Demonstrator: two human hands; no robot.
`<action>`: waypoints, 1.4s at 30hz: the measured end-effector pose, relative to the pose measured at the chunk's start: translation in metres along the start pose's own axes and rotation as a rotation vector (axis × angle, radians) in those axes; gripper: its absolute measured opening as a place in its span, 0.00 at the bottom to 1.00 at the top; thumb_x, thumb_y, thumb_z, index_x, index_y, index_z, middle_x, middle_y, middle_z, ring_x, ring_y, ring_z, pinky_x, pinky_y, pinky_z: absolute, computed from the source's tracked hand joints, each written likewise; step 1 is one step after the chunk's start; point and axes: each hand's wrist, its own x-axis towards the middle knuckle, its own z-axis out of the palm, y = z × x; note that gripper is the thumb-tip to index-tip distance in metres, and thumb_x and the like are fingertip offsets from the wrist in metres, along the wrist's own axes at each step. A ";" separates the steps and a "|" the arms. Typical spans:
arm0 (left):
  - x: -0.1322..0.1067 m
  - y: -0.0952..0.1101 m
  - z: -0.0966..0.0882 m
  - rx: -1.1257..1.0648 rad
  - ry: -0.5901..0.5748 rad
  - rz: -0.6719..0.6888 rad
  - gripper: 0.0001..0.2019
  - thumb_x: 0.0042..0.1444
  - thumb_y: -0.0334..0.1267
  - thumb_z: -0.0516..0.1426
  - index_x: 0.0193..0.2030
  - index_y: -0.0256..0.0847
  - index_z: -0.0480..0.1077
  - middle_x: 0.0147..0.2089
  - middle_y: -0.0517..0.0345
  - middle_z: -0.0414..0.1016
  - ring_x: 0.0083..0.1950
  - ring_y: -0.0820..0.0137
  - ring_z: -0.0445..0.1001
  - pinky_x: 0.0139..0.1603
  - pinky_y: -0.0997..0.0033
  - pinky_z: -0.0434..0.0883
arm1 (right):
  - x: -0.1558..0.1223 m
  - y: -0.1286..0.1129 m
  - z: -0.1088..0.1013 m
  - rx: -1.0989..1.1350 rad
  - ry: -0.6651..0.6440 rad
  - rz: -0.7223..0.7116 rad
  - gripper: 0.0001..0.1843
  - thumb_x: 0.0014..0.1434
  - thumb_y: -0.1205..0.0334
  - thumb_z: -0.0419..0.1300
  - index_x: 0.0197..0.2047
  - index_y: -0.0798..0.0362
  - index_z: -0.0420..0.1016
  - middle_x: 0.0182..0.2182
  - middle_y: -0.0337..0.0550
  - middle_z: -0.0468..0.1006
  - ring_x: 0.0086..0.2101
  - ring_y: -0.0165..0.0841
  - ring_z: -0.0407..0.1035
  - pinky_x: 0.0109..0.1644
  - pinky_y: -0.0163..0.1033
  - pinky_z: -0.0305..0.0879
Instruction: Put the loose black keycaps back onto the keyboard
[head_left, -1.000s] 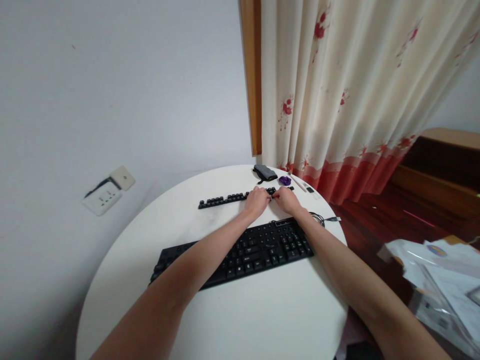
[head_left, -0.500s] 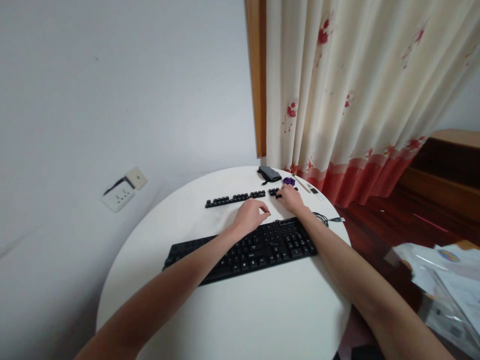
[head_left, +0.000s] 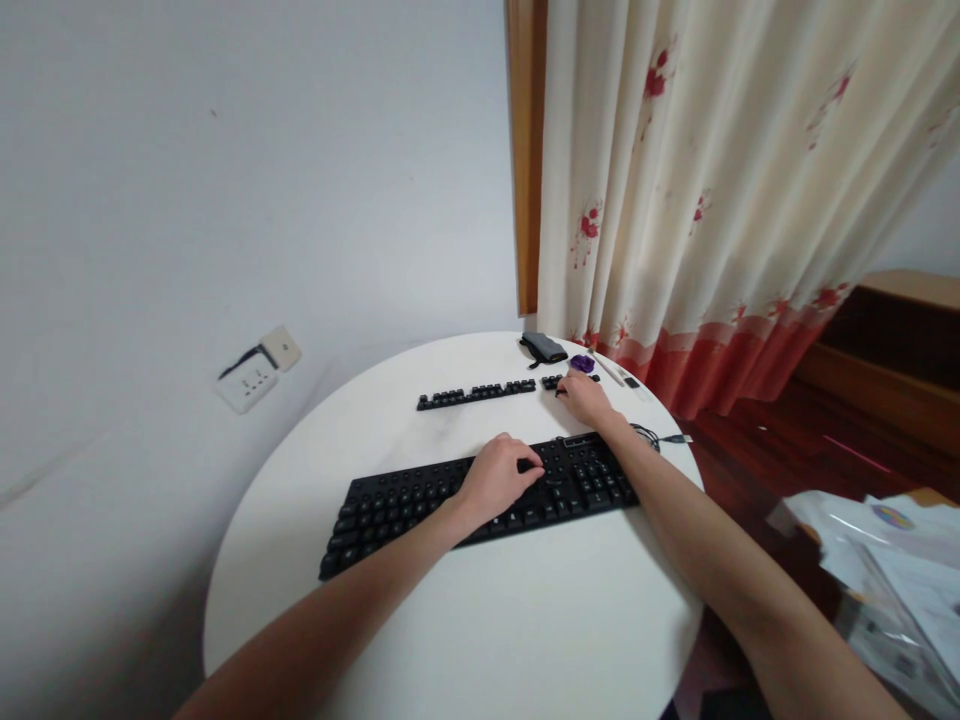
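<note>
A black keyboard (head_left: 405, 505) lies slightly aslant across the white round table (head_left: 525, 620). My left hand (head_left: 496, 480) is over its right-middle part, thumb and forefinger brought together; whatever sits between them is too small to make out. Further back, a long row of loose black keycaps (head_left: 476, 393) stands on the table. To its right is a shorter row of keycaps (head_left: 550, 382), partly hidden by my right hand (head_left: 586, 398). The right fingers are closed at the near side of that short row, with a small dark keycap at their tips.
Behind the short row lie a grey pouch (head_left: 543, 349), a purple scrunched item (head_left: 583, 363) and a thin brush-like stick (head_left: 607, 368). A coiled cable with a plug (head_left: 675, 439) rests near the right edge. Wall and curtain (head_left: 637, 200) border the table's back.
My left hand has come nearer, from the keyboard's back edge to over its keys. The right hand stays at the short keycap row. The view has shifted slightly.
</note>
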 end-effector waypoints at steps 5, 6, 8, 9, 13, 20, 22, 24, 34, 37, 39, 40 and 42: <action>-0.003 0.000 0.002 0.032 0.025 0.051 0.03 0.56 0.35 0.62 0.35 0.41 0.78 0.37 0.58 0.80 0.40 0.64 0.70 0.45 0.64 0.67 | -0.012 -0.001 -0.015 0.224 0.116 -0.082 0.07 0.61 0.64 0.59 0.41 0.56 0.76 0.40 0.48 0.74 0.39 0.35 0.68 0.44 0.37 0.62; -0.004 -0.001 0.002 0.033 0.032 0.058 0.03 0.56 0.35 0.62 0.36 0.41 0.78 0.37 0.58 0.80 0.40 0.64 0.70 0.45 0.64 0.67 | -0.015 -0.003 -0.018 0.290 0.138 -0.110 0.06 0.60 0.64 0.60 0.40 0.56 0.75 0.39 0.47 0.74 0.37 0.34 0.68 0.43 0.37 0.62; -0.005 -0.001 0.003 0.040 0.036 0.074 0.03 0.56 0.35 0.62 0.36 0.42 0.78 0.37 0.58 0.80 0.41 0.64 0.70 0.45 0.64 0.67 | -0.022 -0.008 -0.027 0.397 0.156 -0.158 0.05 0.59 0.64 0.61 0.39 0.56 0.75 0.37 0.45 0.75 0.34 0.32 0.68 0.41 0.37 0.63; -0.005 -0.001 0.003 0.047 0.035 0.084 0.03 0.56 0.35 0.62 0.36 0.42 0.78 0.37 0.58 0.80 0.41 0.64 0.70 0.45 0.64 0.67 | -0.025 -0.013 -0.031 0.441 0.157 -0.176 0.05 0.59 0.64 0.61 0.38 0.56 0.75 0.36 0.44 0.75 0.34 0.32 0.68 0.41 0.36 0.63; -0.007 -0.001 0.005 0.088 0.023 0.131 0.04 0.57 0.32 0.60 0.35 0.41 0.78 0.37 0.58 0.80 0.42 0.64 0.70 0.46 0.64 0.67 | -0.047 -0.033 -0.047 0.542 0.067 -0.234 0.05 0.58 0.64 0.61 0.38 0.55 0.76 0.34 0.42 0.78 0.33 0.32 0.69 0.40 0.36 0.63; -0.010 -0.004 0.009 0.081 0.043 0.149 0.06 0.58 0.32 0.59 0.36 0.42 0.78 0.39 0.57 0.80 0.43 0.64 0.69 0.46 0.64 0.67 | -0.099 -0.047 -0.047 0.542 -0.145 -0.243 0.05 0.58 0.65 0.61 0.38 0.53 0.77 0.33 0.42 0.78 0.33 0.33 0.70 0.39 0.37 0.63; -0.011 -0.005 0.010 0.068 0.048 0.163 0.06 0.59 0.32 0.59 0.37 0.42 0.78 0.39 0.58 0.79 0.43 0.64 0.69 0.46 0.64 0.67 | -0.106 -0.048 -0.043 0.544 -0.162 -0.236 0.05 0.58 0.66 0.60 0.39 0.52 0.77 0.34 0.42 0.78 0.34 0.33 0.70 0.39 0.37 0.63; -0.012 -0.006 0.010 0.056 0.053 0.170 0.06 0.59 0.32 0.58 0.38 0.42 0.78 0.40 0.58 0.79 0.43 0.65 0.69 0.47 0.64 0.67 | -0.109 -0.049 -0.040 0.536 -0.172 -0.245 0.06 0.58 0.67 0.60 0.39 0.52 0.77 0.34 0.41 0.78 0.34 0.33 0.70 0.40 0.37 0.63; -0.014 -0.007 0.013 0.035 0.064 0.160 0.07 0.60 0.32 0.57 0.39 0.42 0.78 0.41 0.57 0.79 0.44 0.65 0.69 0.49 0.63 0.67 | -0.111 -0.054 -0.045 0.449 -0.153 -0.296 0.07 0.60 0.68 0.56 0.39 0.53 0.76 0.35 0.44 0.77 0.35 0.35 0.69 0.41 0.38 0.63; -0.014 -0.008 0.013 0.029 0.063 0.157 0.07 0.60 0.32 0.57 0.39 0.42 0.78 0.41 0.57 0.79 0.44 0.65 0.69 0.50 0.63 0.67 | -0.111 -0.052 -0.044 0.479 -0.165 -0.288 0.06 0.60 0.67 0.57 0.39 0.53 0.75 0.34 0.43 0.77 0.35 0.34 0.69 0.40 0.38 0.62; -0.014 -0.008 0.014 0.023 0.065 0.163 0.07 0.60 0.32 0.58 0.38 0.42 0.78 0.40 0.57 0.78 0.44 0.65 0.69 0.49 0.64 0.67 | -0.111 -0.052 -0.043 0.494 -0.176 -0.282 0.06 0.60 0.67 0.57 0.39 0.53 0.75 0.34 0.42 0.77 0.34 0.34 0.69 0.39 0.37 0.62; -0.014 -0.009 0.014 0.020 0.066 0.166 0.07 0.60 0.32 0.58 0.38 0.41 0.78 0.40 0.57 0.78 0.44 0.65 0.69 0.49 0.64 0.67 | -0.111 -0.052 -0.043 0.492 -0.178 -0.280 0.06 0.60 0.67 0.57 0.39 0.53 0.75 0.34 0.42 0.77 0.34 0.33 0.69 0.39 0.37 0.62; -0.014 -0.009 0.014 0.012 0.066 0.172 0.06 0.59 0.32 0.58 0.38 0.41 0.78 0.40 0.57 0.78 0.44 0.66 0.69 0.49 0.65 0.67 | -0.111 -0.052 -0.042 0.473 -0.171 -0.284 0.06 0.60 0.68 0.57 0.39 0.53 0.75 0.34 0.42 0.76 0.34 0.34 0.68 0.39 0.37 0.62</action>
